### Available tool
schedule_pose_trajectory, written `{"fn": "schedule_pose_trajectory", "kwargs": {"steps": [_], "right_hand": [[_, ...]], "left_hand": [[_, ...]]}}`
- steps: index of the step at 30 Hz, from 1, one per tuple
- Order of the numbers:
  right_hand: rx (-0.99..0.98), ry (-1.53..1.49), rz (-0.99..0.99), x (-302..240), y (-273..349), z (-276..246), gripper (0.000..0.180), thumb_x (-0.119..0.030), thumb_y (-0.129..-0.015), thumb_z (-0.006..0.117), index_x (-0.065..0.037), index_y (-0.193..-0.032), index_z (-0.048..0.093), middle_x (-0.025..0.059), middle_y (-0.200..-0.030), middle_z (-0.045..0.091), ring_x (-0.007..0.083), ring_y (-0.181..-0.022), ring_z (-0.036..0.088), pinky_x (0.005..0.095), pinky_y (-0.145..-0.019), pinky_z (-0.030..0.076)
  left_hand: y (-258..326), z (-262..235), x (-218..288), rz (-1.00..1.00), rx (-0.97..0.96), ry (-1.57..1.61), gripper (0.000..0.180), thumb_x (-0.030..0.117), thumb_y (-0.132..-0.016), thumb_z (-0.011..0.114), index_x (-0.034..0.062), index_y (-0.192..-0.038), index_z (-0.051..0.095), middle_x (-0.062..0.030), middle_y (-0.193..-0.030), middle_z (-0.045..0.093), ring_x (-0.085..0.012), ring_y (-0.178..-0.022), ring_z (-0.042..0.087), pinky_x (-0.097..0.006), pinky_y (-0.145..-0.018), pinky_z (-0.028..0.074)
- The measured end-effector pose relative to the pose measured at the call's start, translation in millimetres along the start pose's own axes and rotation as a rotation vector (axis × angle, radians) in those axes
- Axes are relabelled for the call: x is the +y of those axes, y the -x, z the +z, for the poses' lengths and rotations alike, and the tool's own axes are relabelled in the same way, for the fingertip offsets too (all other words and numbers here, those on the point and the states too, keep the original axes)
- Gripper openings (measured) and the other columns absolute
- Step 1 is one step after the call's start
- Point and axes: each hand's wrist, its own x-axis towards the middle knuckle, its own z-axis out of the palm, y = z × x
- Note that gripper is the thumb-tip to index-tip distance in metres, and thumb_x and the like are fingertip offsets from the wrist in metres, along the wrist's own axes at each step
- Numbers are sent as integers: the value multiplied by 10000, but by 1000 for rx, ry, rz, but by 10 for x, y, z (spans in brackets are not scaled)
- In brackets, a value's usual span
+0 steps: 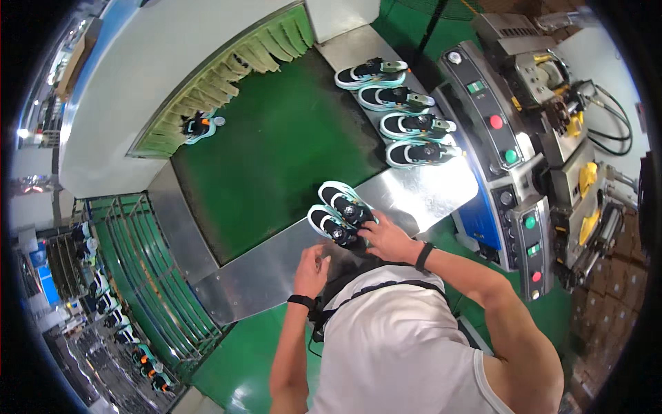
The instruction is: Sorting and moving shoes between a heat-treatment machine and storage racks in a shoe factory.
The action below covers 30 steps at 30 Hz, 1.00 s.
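Observation:
My right hand (386, 238) grips the heels of two black-and-white shoes with mint soles (341, 212) and holds them side by side over the steel ledge (407, 196), at the near edge of the green conveyor belt (276, 152). Just below them, my left hand (312, 268) hovers above the steel ledge with its fingers curled in. Nothing shows in it. Both wrists wear black bands.
Several matching shoes (407, 114) lie in a row on the steel ledge at the right. One more shoe (200, 126) sits under the green strip curtain of the grey tunnel. A machine with coloured buttons (496, 124) stands to the right, and a green rack with shoes (110, 303) at lower left.

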Motion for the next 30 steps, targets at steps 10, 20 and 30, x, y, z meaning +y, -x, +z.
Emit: {"fn": "schedule_pose_trajectory", "kwargs": {"steps": [10,20,30], "right_hand": [[-122,145,-280,364,-192,169,337,-150,-914,635,-211,-1240,690,174,-1279,613,399,-1320,538,465,-828,588],[-97,-305,-170,20,-680,-772,328,-261,-908,745,-122,-1198,682,169,-996,699,398,-924,686,486,-783,547],[308,-334,-34,-682,-267,-1377,371,-143,-849,805,-134,-1204,697,117,-946,618,323,-823,688,421,-681,553]], "left_hand": [[586,47,-155,-217,195,78,375,162,-974,710,34,-1311,608,-140,-1179,691,-223,-958,697,-352,-814,583],[336,-30,316,-151,311,370,349,107,-1011,674,32,-1342,594,-106,-1239,673,-164,-1054,666,-323,-861,581],[9,-499,1363,71,134,955,655,65,-1053,610,-47,-1611,284,-147,-1517,507,-202,-1368,509,-359,-1156,402]]}}
